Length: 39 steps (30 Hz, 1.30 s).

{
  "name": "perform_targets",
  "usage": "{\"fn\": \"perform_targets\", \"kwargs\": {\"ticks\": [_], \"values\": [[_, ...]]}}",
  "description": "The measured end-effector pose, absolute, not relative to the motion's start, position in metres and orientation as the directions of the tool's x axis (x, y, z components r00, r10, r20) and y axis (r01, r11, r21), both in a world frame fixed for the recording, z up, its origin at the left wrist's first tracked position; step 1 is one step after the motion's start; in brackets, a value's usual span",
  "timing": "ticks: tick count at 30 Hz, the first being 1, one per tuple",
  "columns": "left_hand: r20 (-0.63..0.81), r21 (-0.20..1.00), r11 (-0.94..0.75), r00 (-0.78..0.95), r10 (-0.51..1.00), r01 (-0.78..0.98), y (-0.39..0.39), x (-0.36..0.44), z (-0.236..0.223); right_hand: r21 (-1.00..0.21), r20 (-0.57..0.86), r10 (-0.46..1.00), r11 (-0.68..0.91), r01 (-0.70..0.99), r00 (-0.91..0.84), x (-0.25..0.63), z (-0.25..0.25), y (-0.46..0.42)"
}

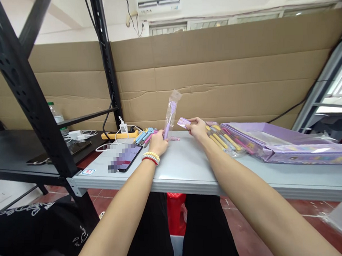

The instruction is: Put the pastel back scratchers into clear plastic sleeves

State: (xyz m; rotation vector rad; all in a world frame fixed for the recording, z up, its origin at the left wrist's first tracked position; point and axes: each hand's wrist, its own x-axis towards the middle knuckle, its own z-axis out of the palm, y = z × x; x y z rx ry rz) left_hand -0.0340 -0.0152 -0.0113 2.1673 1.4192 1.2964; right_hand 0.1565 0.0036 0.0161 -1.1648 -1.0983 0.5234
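Observation:
My left hand (158, 143) is closed around the lower end of a purple pen (167, 130), which stands nearly upright. The pen sits inside a clear plastic sleeve (171, 112) whose top sticks up above it. A small purple printed card (183, 122) is pinched between the fingertips of my right hand (198, 129), just to the right of the sleeve. Beneath, on the table, lies a small pink piece (175, 138), too small to make out. Several blue, pink and yellow pens (146, 135) lie left of my left hand, partly hidden by it.
Bagged yellow and grey pens (220, 138) rest beside my right forearm, against an open purple box (274, 156). At left are a phone (129, 159), a yellow power strip (118, 135) and white cables. A black shelf post (107, 63) and cardboard wall (228, 72) bound the grey table (186, 169).

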Motion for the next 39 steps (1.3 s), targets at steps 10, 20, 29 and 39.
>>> {"fn": "perform_targets", "kwargs": {"ticks": [10,20,29,39], "values": [[0.435,0.462,-0.369,0.156,0.887,0.807,-0.027,-0.034,-0.004,-0.881,0.408,0.772,0.474,-0.013,0.488,0.18,0.003,-0.014],[0.462,0.296,-0.3,0.139,0.876,0.907,-0.028,-0.034,-0.006,-0.82,0.426,0.711,0.565,-0.094,0.559,0.187,-0.009,-0.005],[0.466,0.265,-0.313,0.163,0.869,0.912,-0.028,-0.035,-0.004,-0.861,0.491,0.518,0.412,0.298,0.701,0.192,-0.004,-0.007],[0.433,0.237,-0.313,0.189,0.882,0.92,-0.033,-0.033,-0.002,-0.789,0.593,0.437,0.151,0.595,0.676,0.196,-0.007,-0.01]]}}
